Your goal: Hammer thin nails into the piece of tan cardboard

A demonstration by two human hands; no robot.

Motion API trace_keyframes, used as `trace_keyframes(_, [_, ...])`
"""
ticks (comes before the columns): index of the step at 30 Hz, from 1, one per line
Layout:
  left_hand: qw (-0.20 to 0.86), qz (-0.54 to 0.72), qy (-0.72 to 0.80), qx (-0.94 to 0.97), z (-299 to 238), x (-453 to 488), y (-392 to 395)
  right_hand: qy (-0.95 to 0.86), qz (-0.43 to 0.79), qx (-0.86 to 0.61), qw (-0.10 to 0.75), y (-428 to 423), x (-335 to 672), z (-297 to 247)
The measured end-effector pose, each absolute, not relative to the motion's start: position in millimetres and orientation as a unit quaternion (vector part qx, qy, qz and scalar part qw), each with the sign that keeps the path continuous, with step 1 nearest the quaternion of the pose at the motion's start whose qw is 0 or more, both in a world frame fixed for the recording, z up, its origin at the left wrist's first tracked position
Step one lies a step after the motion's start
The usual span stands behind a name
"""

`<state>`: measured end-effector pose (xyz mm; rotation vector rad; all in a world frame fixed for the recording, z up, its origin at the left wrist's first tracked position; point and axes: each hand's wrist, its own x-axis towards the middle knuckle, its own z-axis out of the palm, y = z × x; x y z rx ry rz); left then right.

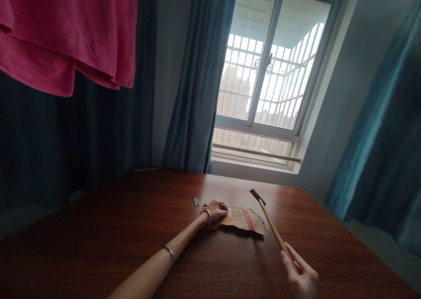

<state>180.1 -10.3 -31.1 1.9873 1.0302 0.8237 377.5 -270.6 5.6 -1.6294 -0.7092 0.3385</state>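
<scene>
My left hand (217, 211) reaches far out across the wooden table (98, 237), its fingers curled down on the left end of a tan, dotted piece of material with a pink stripe (245, 220). That piece lies flat on the table. My right hand (301, 277), near the bottom edge, grips the wooden handle of a small hammer (268, 220). The hammer's dark head is raised above the right end of the tan piece.
A small metal pronged item (196, 201) lies just left of my left hand. Behind the table are a window (266, 75) and blue curtains (197, 79). A pink cloth (66, 31) hangs at the upper left.
</scene>
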Motion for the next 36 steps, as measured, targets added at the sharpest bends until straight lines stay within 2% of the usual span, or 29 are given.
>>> trace_keyframes(4, [0.364,0.309,0.409,0.777,-31,180,-9,-0.310,0.108,-0.822,0.466,-275,410,-4])
trace_keyframes(8, [0.369,0.312,0.403,0.778,-33,180,-8,-0.315,0.097,-0.862,0.385,-279,429,-12])
trace_keyframes(22, [0.362,0.322,0.398,0.779,-35,180,-8,-0.344,0.085,-0.863,0.359,-276,431,-27])
trace_keyframes(36, [0.348,0.321,0.395,0.787,-38,180,-5,-0.390,0.012,-0.892,0.230,-275,415,-23])
